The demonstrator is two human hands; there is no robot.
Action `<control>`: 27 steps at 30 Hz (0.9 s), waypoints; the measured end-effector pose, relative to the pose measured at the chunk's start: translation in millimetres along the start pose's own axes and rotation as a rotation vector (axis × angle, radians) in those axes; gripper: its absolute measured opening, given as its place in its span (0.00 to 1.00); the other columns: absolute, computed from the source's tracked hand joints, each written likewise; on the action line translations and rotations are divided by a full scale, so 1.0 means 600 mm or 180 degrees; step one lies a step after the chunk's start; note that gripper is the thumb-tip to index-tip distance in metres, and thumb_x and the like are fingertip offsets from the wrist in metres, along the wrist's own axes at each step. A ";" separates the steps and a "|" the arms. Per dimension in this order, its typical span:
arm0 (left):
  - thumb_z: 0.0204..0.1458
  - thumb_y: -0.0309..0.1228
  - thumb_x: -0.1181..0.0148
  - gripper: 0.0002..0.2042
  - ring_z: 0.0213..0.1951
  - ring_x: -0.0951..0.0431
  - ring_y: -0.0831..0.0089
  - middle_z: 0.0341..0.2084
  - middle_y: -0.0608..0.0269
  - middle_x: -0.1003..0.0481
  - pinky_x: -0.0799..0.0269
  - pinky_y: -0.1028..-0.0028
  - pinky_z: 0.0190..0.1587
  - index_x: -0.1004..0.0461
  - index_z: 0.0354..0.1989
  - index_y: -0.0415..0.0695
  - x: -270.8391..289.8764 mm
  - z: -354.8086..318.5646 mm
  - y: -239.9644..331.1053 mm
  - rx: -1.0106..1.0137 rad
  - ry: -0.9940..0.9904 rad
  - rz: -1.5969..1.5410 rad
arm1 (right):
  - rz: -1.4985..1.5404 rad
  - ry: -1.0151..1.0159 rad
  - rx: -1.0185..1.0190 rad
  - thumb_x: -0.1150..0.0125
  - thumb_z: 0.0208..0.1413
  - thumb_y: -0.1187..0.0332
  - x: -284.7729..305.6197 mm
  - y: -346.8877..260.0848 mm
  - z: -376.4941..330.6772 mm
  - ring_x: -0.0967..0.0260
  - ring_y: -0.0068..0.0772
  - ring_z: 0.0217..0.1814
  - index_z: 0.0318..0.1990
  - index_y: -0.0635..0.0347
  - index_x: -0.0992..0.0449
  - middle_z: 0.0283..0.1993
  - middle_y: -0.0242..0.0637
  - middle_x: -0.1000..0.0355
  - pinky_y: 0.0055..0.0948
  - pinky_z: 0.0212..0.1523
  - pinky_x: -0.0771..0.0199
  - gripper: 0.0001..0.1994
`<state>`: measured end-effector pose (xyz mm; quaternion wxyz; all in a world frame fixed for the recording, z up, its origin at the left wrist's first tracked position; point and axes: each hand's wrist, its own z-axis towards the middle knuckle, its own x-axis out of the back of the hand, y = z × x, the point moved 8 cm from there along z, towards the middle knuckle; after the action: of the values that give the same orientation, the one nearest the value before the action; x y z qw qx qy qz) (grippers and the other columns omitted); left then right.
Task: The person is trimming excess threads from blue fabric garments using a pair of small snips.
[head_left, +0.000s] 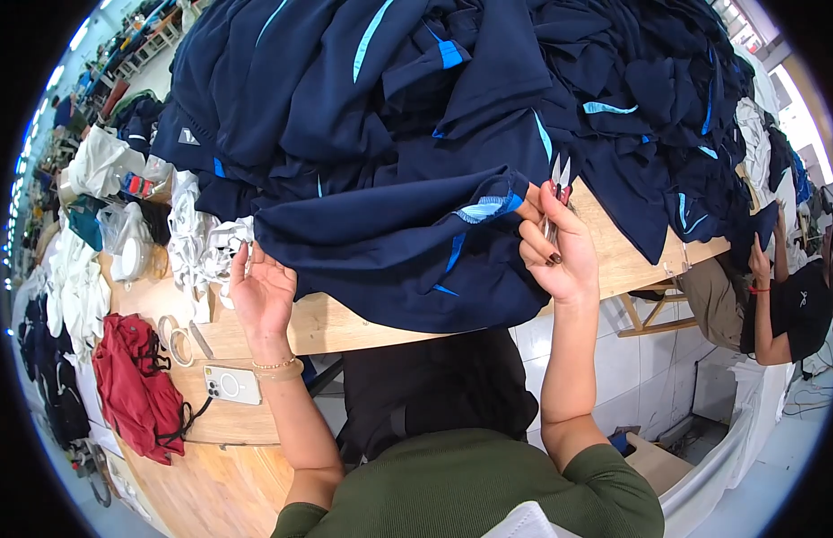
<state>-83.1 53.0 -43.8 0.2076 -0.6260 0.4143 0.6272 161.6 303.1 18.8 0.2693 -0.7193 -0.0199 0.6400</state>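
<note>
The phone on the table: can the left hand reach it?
Probably yes: the phone lies uncovered on the table beside the left forearm, nothing visibly in the way; the left hand is at the edge of the navy garment.

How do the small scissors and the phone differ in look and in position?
Position: the small scissors are in the right hand, while the phone lies back up on the table.
Shape: the scissors have two pointed blades, tips apart; the phone is a flat, rounded rectangle.
Colour: the scissors show red and silver; the phone is pale.
Both are small handheld items.
</note>
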 end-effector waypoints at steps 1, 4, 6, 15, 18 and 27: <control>0.62 0.35 0.53 0.15 0.54 0.26 0.66 0.51 0.53 0.25 0.33 0.66 0.58 0.27 0.49 0.37 -0.004 0.000 -0.002 -0.0005 0.0005 0.0003 | -0.0051 0.0191 0.0009 0.55 0.68 0.61 0.003 -0.001 0.000 0.54 0.14 0.12 0.49 0.65 0.29 0.46 0.41 0.25 0.16 0.13 0.55 0.16; 0.61 0.34 0.52 0.15 0.54 0.26 0.66 0.50 0.52 0.25 0.32 0.67 0.59 0.28 0.50 0.36 -0.013 0.000 -0.005 -0.0033 0.0039 -0.0003 | 0.0191 0.0068 0.0033 0.57 0.68 0.61 0.010 -0.003 0.003 0.54 0.14 0.12 0.56 0.65 0.32 0.54 0.47 0.27 0.15 0.13 0.54 0.18; 0.61 0.33 0.49 0.16 0.54 0.27 0.65 0.49 0.52 0.25 0.31 0.66 0.58 0.30 0.52 0.35 0.002 0.005 0.002 -0.0205 0.0120 -0.0042 | 0.0214 0.0104 0.0033 0.58 0.68 0.61 0.010 -0.001 0.002 0.54 0.13 0.12 0.60 0.60 0.34 0.55 0.48 0.28 0.14 0.13 0.54 0.18; 0.54 0.25 0.40 0.12 0.46 0.28 0.72 0.44 0.60 0.28 0.33 0.76 0.49 0.28 0.47 0.39 -0.150 -0.037 -0.092 -0.1948 0.0668 0.3642 | 0.0422 -0.0161 -0.0169 0.64 0.70 0.60 -0.035 0.046 0.008 0.55 0.13 0.13 0.71 0.42 0.49 0.59 0.51 0.31 0.13 0.14 0.55 0.23; 0.47 0.21 0.35 0.17 0.44 0.26 0.70 0.42 0.59 0.27 0.31 0.76 0.48 0.29 0.46 0.39 -0.261 -0.037 -0.180 -0.2636 -0.0611 0.4715 | 0.0286 -0.0277 -0.0205 0.66 0.70 0.60 -0.052 0.059 0.009 0.54 0.13 0.12 0.71 0.44 0.51 0.61 0.51 0.33 0.13 0.13 0.55 0.23; 0.49 0.18 0.37 0.08 0.30 0.25 0.76 0.29 0.62 0.26 0.30 0.81 0.34 0.23 0.39 0.33 -0.243 -0.010 -0.200 -0.2105 -0.0687 0.4218 | -0.2696 0.0743 0.0799 0.53 0.67 0.63 -0.034 0.005 -0.007 0.49 0.12 0.17 0.59 0.64 0.38 0.39 0.37 0.27 0.14 0.18 0.52 0.18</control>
<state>33.2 154.6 65.0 -0.3732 -0.2100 0.4718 0.7707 160.9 291.6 36.2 0.5928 -0.6769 -0.2041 0.3856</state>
